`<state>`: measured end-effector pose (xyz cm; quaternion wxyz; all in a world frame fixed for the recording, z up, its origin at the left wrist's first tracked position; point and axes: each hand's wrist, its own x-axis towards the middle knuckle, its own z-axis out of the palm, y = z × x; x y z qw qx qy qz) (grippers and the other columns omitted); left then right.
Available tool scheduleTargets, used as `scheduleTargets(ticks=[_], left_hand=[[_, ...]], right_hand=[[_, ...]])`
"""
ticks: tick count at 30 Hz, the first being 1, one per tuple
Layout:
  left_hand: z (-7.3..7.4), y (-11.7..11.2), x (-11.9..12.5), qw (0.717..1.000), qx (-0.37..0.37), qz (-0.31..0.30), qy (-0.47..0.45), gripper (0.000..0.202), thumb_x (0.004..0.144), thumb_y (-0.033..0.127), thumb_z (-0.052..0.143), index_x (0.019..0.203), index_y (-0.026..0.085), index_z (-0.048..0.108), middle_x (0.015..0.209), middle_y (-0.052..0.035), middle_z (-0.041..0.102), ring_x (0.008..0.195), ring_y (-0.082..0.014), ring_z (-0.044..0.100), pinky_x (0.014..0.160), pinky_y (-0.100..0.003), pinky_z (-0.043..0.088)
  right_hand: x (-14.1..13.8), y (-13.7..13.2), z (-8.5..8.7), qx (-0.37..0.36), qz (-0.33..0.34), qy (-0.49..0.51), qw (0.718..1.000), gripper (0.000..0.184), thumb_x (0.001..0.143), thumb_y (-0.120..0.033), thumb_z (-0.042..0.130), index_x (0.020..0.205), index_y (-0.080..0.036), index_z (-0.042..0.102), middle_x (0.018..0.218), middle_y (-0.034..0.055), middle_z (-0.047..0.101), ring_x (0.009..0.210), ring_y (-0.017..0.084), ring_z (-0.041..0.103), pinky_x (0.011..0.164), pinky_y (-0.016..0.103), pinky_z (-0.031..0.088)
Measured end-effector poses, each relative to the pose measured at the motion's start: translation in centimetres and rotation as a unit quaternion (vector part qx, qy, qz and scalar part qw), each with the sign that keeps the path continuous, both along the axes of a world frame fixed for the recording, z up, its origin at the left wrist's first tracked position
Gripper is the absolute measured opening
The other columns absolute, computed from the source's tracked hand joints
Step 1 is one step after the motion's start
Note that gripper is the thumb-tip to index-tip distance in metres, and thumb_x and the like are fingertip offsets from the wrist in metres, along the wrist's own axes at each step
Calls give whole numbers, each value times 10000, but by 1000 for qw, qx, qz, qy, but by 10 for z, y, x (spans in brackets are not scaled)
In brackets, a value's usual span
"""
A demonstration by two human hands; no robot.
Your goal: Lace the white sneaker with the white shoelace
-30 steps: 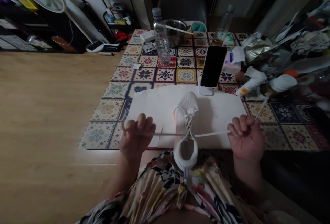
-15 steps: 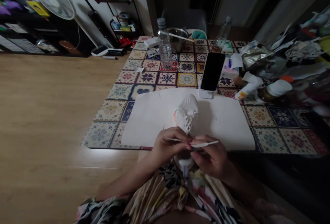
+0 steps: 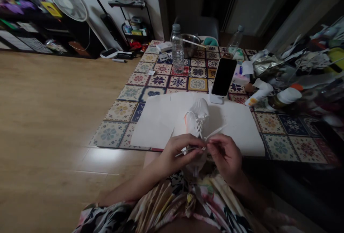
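Note:
A white lace-up shoe (image 3: 200,109) with an orange patch on its side points away from me, its toe on a white sheet (image 3: 158,118). Its heel end reaches past the table's front edge towards my lap. Over the shoe's opening, my left hand (image 3: 185,150) pinches a white shoelace, whose thin end sticks out between the fingers. Close beside it, my right hand (image 3: 225,152) is closed at the fingertips on the shoelace (image 3: 216,131) too, and a flat loose length slants up and right from there. My fingers hide where the lace strands meet.
A phone (image 3: 224,77) stands on a white holder behind the sheet. Farther back are a clear plastic bottle (image 3: 177,48) and a metal bowl (image 3: 189,43). Bottles, including a white-capped jar (image 3: 285,98), and bags crowd the right side. A fan (image 3: 68,2) stands at far left.
My right hand has turned and moved slightly right, and the loose lace length now slants upward instead of lying nearly level. The whole view has shifted a little.

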<state>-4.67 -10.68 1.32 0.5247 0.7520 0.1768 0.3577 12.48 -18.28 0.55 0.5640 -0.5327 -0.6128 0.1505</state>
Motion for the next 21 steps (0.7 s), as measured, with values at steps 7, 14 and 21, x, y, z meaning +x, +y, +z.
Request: scheduleTargets(ticks=[7, 14, 21], left_hand=[[-2, -5, -1, 995, 83, 46, -25, 137, 932, 187, 597, 910, 176, 731, 870, -85, 716, 815, -159, 669, 744, -264, 547], [-4, -5, 4, 995, 4, 91, -45, 205, 890, 334, 662, 803, 160, 727, 789, -72, 708, 772, -169, 654, 745, -280, 521], [-2, -2, 14, 936, -332, 92, -76, 370, 601, 413, 886, 810, 143, 743, 749, -17, 715, 671, -127, 622, 685, -243, 493]], right_hand=[[-1, 0, 6, -9, 85, -105, 991, 186, 830, -103, 545, 948, -225, 621, 965, 61, 617, 909, 203, 626, 813, 344, 549], [-8, 8, -5, 40, 40, -103, 993, 216, 825, -70, 552, 956, -234, 601, 888, 25, 636, 829, 179, 636, 717, 295, 543], [-4, 14, -9, 176, 20, -227, 958, 353, 908, -74, 516, 1189, -269, 602, 922, 51, 680, 801, 186, 650, 700, 316, 544]])
